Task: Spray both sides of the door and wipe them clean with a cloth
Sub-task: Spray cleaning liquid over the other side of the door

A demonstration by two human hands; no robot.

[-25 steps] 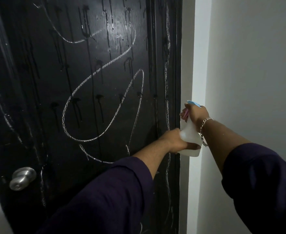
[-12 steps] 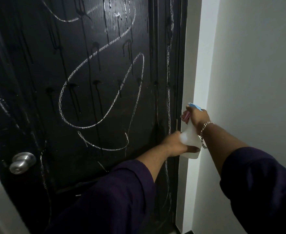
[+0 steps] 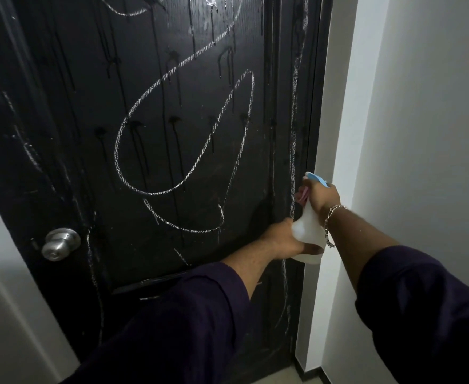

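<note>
At nine o'clock sits the door knob (image 3: 60,244) on the black door (image 3: 155,139), whose chalk loops (image 3: 183,134) and wet runs stand upright toward eleven o'clock from both hands. Just right of centre, the left hand (image 3: 282,239) cups the base of the spray bottle (image 3: 309,235), fingers curled under it. At three o'clock the right hand (image 3: 320,196) grips the neck, nozzle aimed at the hinge-side edge, the nearer target. No cloth shows.
</note>
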